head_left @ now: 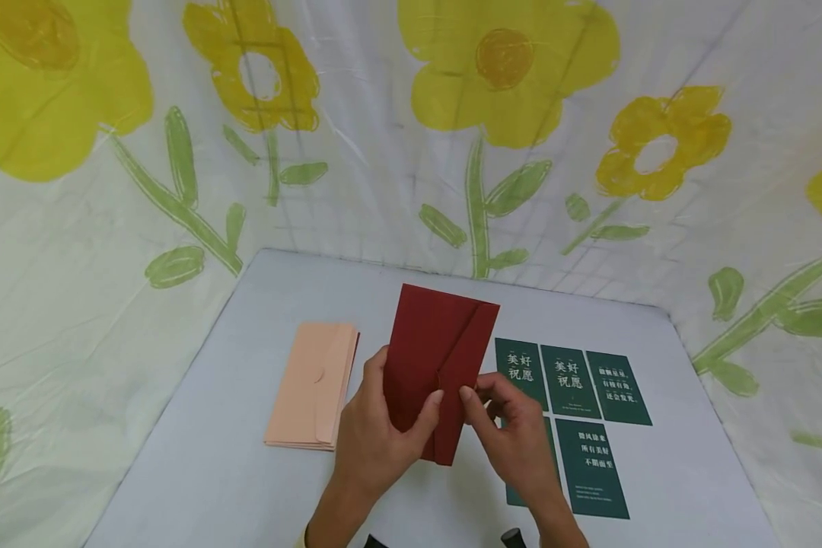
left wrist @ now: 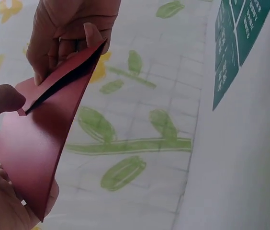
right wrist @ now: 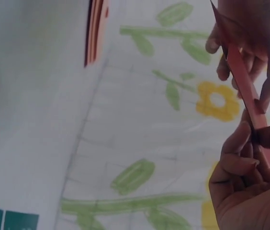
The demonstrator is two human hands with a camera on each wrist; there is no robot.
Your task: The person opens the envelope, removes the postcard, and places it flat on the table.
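A dark red envelope [head_left: 418,342] is held up over the table, tilted, its long flap running down the right side. My left hand [head_left: 377,430] grips it from the left, thumb across the front near the flap. With thumb and fingers my right hand [head_left: 514,430] pinches the flap's edge on the right. In the left wrist view the flap of the red envelope [left wrist: 39,153] stands slightly lifted, with a dark gap beneath it. The right wrist view shows the envelope [right wrist: 245,81] nearly edge-on between both hands.
A stack of peach envelopes [head_left: 308,388], with a red edge beneath, lies on the white table [head_left: 199,426] at left. Several green cards [head_left: 571,380] with white writing lie in rows at right, one partly behind my right hand. A flower-printed curtain [head_left: 356,190] surrounds the table.
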